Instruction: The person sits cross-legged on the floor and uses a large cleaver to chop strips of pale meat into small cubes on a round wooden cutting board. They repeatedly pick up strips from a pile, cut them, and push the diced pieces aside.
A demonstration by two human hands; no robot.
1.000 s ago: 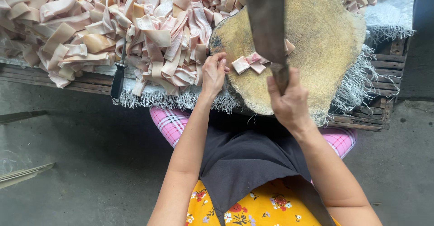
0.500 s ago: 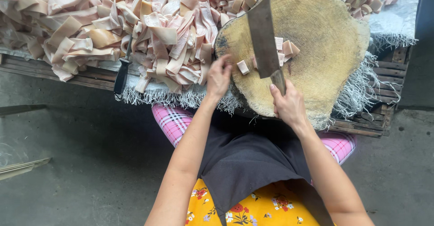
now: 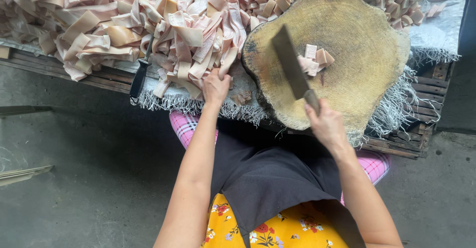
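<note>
Cleaver in right hand grip, left hand pinching pale rubbery strip, rough round wood block.

Left hand pinching, right hand fisted, forearms extended

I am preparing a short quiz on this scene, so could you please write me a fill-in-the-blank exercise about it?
1. The right hand holds a ____ by its handle.
2. The left hand grips a pale strip from the ____ of strips.
3. The cut pieces lie on a round wooden ____.
4. A dark-handled knife lies to the ____ of the left hand.

Missing words: cleaver; pile; block; left
</note>
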